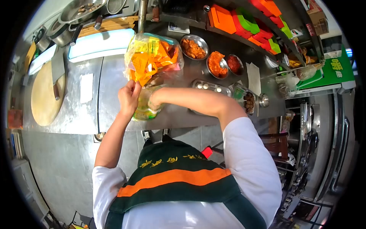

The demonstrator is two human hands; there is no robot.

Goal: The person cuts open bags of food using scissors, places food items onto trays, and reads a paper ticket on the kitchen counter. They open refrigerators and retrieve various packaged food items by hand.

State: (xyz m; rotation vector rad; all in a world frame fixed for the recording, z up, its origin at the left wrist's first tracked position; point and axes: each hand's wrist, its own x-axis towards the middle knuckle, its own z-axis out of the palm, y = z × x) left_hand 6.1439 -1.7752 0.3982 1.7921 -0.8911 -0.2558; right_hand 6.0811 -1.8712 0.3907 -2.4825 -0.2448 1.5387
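Observation:
My left hand (129, 97) is closed in a pinch on the upper left edge of a clear plastic bag (146, 113) with yellow and green print, at the front of the steel counter. My right hand (155, 98) reaches into or behind this bag from the right; its fingers are hidden by the plastic, so their grip does not show. Just beyond both hands lies a larger clear bag (179, 51) with bright orange packets (156, 57) in it. The lowest orange corner comes close to my left fingertips.
A round cutting board (45, 95) and a cleaver (58, 68) lie left. Bowls of orange-red food (193, 48) (217, 65) and red sauce (234, 64) stand right of the bags. A tray with white eggs (206, 87) sits under my right forearm. Colourful bins (244, 23) line the shelf.

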